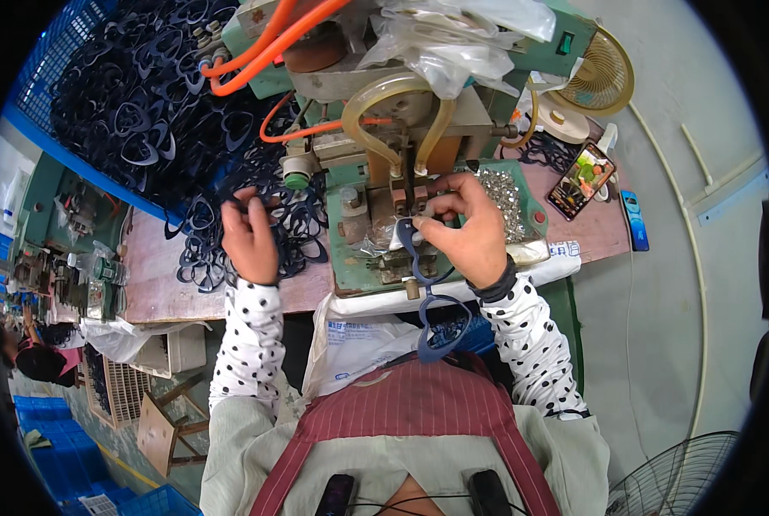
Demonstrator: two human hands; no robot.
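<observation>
Right hand (466,232) gripping dark frame (427,301), left hand (248,236) pinching another

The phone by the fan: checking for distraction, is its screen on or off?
On: the phone shows a bright colourful picture, lying flat on the table.

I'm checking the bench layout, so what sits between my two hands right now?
In the head view, the green machine base with its bolts and metal fittings lies between the left hand and the right hand, which holds a dark eyeglass frame.
</observation>
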